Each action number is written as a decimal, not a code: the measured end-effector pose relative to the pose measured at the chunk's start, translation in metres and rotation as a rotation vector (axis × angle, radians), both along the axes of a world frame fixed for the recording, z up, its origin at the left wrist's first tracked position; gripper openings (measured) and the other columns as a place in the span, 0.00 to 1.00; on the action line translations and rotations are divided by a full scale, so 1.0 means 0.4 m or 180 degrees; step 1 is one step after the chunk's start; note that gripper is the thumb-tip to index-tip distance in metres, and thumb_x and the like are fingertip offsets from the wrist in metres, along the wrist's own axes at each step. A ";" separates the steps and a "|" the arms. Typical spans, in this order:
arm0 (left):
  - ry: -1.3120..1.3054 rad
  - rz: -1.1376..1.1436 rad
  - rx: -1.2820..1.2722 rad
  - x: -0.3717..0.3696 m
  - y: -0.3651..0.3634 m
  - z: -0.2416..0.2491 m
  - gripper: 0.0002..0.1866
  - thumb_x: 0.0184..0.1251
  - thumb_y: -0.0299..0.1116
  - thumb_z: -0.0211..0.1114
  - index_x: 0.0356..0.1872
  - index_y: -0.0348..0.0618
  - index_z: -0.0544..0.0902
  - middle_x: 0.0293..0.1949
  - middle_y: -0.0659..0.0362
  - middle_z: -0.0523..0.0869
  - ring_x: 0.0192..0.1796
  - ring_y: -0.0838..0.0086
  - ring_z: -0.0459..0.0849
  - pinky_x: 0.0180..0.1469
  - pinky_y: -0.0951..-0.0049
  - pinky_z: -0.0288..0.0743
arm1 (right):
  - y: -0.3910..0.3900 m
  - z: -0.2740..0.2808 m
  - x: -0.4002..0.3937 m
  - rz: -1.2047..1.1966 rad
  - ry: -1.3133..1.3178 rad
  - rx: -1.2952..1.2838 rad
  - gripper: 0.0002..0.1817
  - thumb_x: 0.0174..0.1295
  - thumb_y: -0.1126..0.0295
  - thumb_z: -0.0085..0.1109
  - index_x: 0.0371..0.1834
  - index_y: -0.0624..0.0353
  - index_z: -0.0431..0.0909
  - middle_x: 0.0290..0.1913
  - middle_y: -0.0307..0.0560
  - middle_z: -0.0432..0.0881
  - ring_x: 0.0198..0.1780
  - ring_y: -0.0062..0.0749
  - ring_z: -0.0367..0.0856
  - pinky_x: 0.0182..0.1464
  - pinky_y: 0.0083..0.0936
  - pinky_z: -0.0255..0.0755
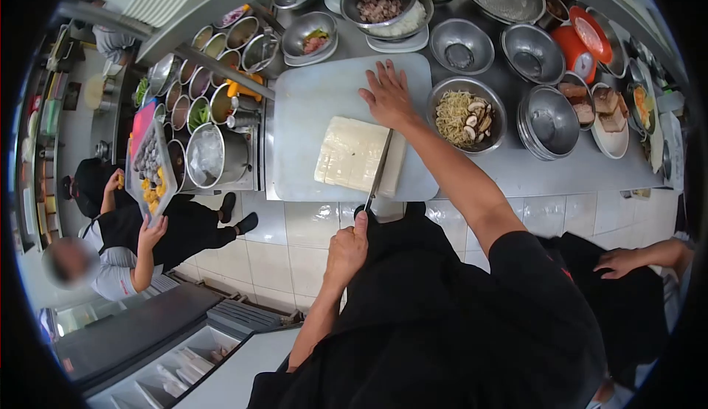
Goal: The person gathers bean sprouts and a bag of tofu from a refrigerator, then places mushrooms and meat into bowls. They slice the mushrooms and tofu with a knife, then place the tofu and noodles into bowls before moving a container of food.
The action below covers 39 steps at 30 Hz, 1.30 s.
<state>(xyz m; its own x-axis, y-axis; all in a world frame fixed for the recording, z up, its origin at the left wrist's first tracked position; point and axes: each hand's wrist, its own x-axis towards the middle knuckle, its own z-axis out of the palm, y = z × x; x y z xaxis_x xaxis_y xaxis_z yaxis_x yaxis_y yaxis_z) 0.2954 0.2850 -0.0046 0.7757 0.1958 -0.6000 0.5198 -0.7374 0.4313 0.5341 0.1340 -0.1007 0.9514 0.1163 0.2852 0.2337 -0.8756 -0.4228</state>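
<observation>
My left hand is closed around the handle of a kitchen knife. The blade lies along the right part of a large white block that looks like tofu. To the right of the blade is a narrower strip of the block. The block rests on a pale cutting board. My right hand is flat with fingers spread, on the board just beyond the block's far right corner. Nothing shows in that hand.
A metal bowl of bean sprouts and mushrooms sits right of the board, near stacked bowls. Pots and tubs stand on the left. A co-worker there holds a plastic tray. Another person's hand is at right.
</observation>
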 end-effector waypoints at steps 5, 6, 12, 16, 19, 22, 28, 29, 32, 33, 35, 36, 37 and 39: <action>0.0008 0.0569 -0.0391 -0.029 0.083 0.082 0.39 0.68 0.62 0.44 0.19 0.29 0.77 0.20 0.43 0.78 0.29 0.51 0.81 0.35 0.56 0.72 | -0.003 0.191 -0.074 0.0164 -0.0558 0.1839 0.19 0.63 0.66 0.53 0.56 0.60 0.70 0.54 0.59 0.75 0.58 0.51 0.72 0.57 0.38 0.67; -0.0093 0.0843 -0.0444 -0.039 0.112 0.100 0.39 0.67 0.63 0.45 0.17 0.30 0.76 0.15 0.48 0.76 0.23 0.60 0.82 0.28 0.60 0.73 | -0.022 0.211 -0.110 0.0154 -0.0439 0.2039 0.18 0.62 0.68 0.54 0.55 0.60 0.70 0.51 0.58 0.77 0.53 0.50 0.76 0.52 0.35 0.71; -0.0195 0.1732 0.0150 -0.123 0.368 0.178 0.37 0.65 0.65 0.46 0.13 0.39 0.69 0.09 0.62 0.66 0.08 0.75 0.67 0.11 0.75 0.62 | -0.041 0.115 -0.378 -0.0522 0.1421 0.1653 0.44 0.51 0.61 0.66 0.65 0.74 0.53 0.57 0.68 0.68 0.59 0.53 0.68 0.59 0.37 0.65; 0.0125 0.1969 0.0427 -0.121 0.511 0.193 0.37 0.64 0.66 0.47 0.14 0.38 0.70 0.10 0.62 0.67 0.10 0.76 0.67 0.12 0.74 0.63 | 0.012 0.073 -0.416 -0.0983 0.1528 0.2292 0.50 0.50 0.62 0.67 0.68 0.75 0.44 0.61 0.69 0.62 0.63 0.57 0.62 0.64 0.38 0.59; 0.0369 0.1859 0.0479 -0.085 0.590 0.186 0.37 0.64 0.64 0.50 0.14 0.34 0.72 0.09 0.59 0.68 0.09 0.73 0.69 0.10 0.73 0.63 | 0.053 0.029 -0.403 -0.1359 0.1369 0.2719 0.54 0.44 0.62 0.70 0.68 0.75 0.44 0.61 0.69 0.62 0.61 0.55 0.65 0.64 0.38 0.59; 0.0538 0.1581 0.0445 -0.031 0.630 0.186 0.37 0.63 0.65 0.49 0.14 0.35 0.72 0.09 0.59 0.69 0.09 0.73 0.70 0.10 0.74 0.61 | 0.069 0.087 -0.381 -0.1757 0.1538 0.2228 0.56 0.42 0.62 0.71 0.69 0.75 0.43 0.59 0.68 0.63 0.59 0.54 0.66 0.62 0.37 0.62; -0.1381 -0.0653 0.1816 0.173 0.549 0.131 0.24 0.65 0.48 0.58 0.32 0.30 0.81 0.31 0.43 0.83 0.41 0.45 0.80 0.44 0.59 0.73 | 0.072 0.012 -0.363 -0.1767 0.1984 0.2940 0.42 0.39 0.61 0.71 0.59 0.70 0.64 0.54 0.65 0.66 0.55 0.53 0.68 0.58 0.37 0.65; -0.1771 -0.0827 0.1523 0.215 0.502 0.109 0.22 0.63 0.46 0.60 0.36 0.29 0.80 0.38 0.41 0.81 0.44 0.47 0.80 0.46 0.58 0.73 | 0.083 -0.003 -0.374 -0.1695 0.1970 0.2595 0.35 0.39 0.60 0.70 0.52 0.68 0.71 0.51 0.64 0.67 0.53 0.52 0.68 0.57 0.37 0.65; -0.1609 -0.0542 -0.0085 0.311 0.327 0.020 0.24 0.59 0.43 0.64 0.43 0.27 0.79 0.43 0.38 0.80 0.49 0.48 0.78 0.50 0.58 0.73 | 0.146 0.070 -0.392 -0.2063 0.1627 0.1346 0.35 0.42 0.63 0.67 0.52 0.70 0.64 0.50 0.64 0.67 0.52 0.55 0.68 0.57 0.41 0.64; -0.1701 -0.0806 -0.0097 0.332 0.288 -0.065 0.26 0.57 0.43 0.65 0.46 0.27 0.77 0.42 0.38 0.80 0.48 0.48 0.79 0.50 0.58 0.73 | 0.164 0.066 -0.391 -0.2100 0.1608 0.1302 0.35 0.42 0.63 0.67 0.52 0.70 0.64 0.50 0.64 0.67 0.52 0.55 0.68 0.57 0.41 0.64; -0.1747 -0.1050 0.0047 0.351 0.204 -0.130 0.29 0.56 0.42 0.66 0.51 0.27 0.73 0.43 0.36 0.80 0.49 0.48 0.79 0.50 0.57 0.73 | 0.190 0.061 -0.378 -0.1898 0.1313 0.1657 0.31 0.44 0.69 0.64 0.50 0.71 0.62 0.51 0.65 0.65 0.52 0.56 0.67 0.58 0.41 0.63; -0.1693 -0.1054 0.0198 0.357 0.168 -0.122 0.30 0.55 0.41 0.66 0.53 0.27 0.71 0.45 0.35 0.79 0.49 0.48 0.79 0.49 0.56 0.73 | 0.195 0.063 -0.369 -0.1906 0.1297 0.1646 0.31 0.44 0.69 0.64 0.50 0.71 0.62 0.51 0.65 0.65 0.52 0.56 0.67 0.58 0.41 0.63; -0.1685 -0.1068 0.0187 0.368 0.154 -0.112 0.30 0.55 0.41 0.66 0.53 0.27 0.71 0.45 0.35 0.79 0.49 0.48 0.79 0.49 0.56 0.73 | 0.199 0.066 -0.365 -0.1997 0.1244 0.1822 0.29 0.45 0.71 0.63 0.49 0.70 0.62 0.49 0.66 0.67 0.51 0.55 0.69 0.56 0.40 0.65; -0.1137 -0.0505 -0.0420 0.389 0.136 -0.097 0.26 0.56 0.38 0.64 0.51 0.27 0.71 0.42 0.35 0.80 0.46 0.48 0.80 0.47 0.55 0.73 | 0.200 0.077 -0.352 -0.2101 0.1202 0.1980 0.27 0.46 0.72 0.62 0.48 0.70 0.63 0.48 0.66 0.69 0.50 0.55 0.71 0.55 0.39 0.66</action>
<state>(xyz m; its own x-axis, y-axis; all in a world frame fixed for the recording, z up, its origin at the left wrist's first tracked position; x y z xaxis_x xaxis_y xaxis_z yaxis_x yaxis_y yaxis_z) 0.4509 0.3396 -0.0435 0.9540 -0.0035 -0.2996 0.2047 -0.7227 0.6601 0.3932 0.2141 -0.0700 0.8124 -0.5396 -0.2209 -0.4680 -0.3774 -0.7991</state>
